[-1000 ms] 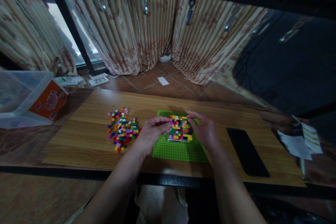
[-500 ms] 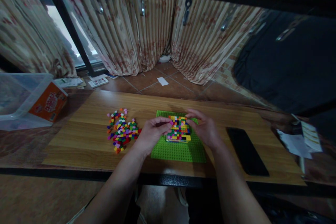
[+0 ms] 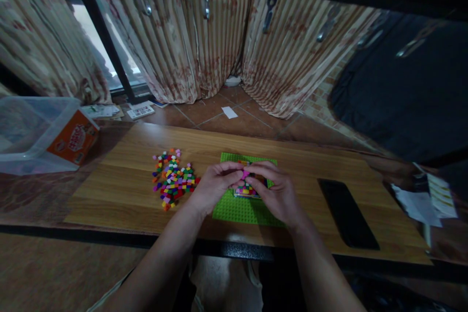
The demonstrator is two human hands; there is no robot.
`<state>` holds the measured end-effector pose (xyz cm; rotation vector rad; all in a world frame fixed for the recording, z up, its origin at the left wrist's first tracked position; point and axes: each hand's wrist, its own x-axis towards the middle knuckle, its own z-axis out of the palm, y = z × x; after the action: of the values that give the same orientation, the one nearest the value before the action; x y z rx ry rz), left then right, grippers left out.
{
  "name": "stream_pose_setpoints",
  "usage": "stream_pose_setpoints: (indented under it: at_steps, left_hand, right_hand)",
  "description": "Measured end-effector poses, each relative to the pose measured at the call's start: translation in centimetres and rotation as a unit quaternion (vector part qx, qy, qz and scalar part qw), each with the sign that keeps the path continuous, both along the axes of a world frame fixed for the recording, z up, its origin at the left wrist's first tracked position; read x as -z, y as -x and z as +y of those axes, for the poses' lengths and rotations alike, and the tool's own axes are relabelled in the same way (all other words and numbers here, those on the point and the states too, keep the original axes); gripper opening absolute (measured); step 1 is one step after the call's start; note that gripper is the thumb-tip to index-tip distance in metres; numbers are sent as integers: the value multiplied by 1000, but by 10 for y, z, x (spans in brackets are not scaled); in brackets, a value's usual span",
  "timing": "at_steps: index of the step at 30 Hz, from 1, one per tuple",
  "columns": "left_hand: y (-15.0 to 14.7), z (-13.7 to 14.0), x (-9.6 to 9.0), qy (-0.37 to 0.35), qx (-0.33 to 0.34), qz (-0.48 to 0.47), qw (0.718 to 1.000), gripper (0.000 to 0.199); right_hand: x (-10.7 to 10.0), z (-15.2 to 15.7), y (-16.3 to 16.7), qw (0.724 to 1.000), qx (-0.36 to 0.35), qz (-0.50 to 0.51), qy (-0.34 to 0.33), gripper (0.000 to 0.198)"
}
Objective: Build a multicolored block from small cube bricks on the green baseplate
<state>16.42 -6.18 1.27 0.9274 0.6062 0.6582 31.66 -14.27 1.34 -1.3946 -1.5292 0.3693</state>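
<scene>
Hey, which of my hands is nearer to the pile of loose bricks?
Left. Your left hand is just right of the loose bricks; your right hand is farther off, over the right part of the green board.

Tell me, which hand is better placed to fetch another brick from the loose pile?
Probably the left hand: it is nearer the loose bricks, which lie on its side. The right hand is farther off and would likely have to cross the left.

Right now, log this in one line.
left hand: holding pink brick; right hand: at same brick; brick build: on green baseplate; loose bricks: on table
</scene>
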Motion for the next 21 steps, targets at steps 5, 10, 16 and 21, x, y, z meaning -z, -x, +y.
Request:
stream_pose_setpoints:
  at_steps: [5,10,16,21]
  left_hand:
    - [-2,-1,-1,-26,18,14,999,25]
    - [-2,0,-1,-34,5,46,998,31]
    - [-1,1,-2,-19,-23,66,997,31]
    - [-2,1,-3,-21,-20,72,997,31]
  right_hand:
    - [-1,-3,-3,1000,3,-8,7,13]
    - [1,-6,-19,990,120,64,25,17]
    - [6,-7,-35,953,246,140,111,29]
    - [3,-5,-25,942,282,75,166,32]
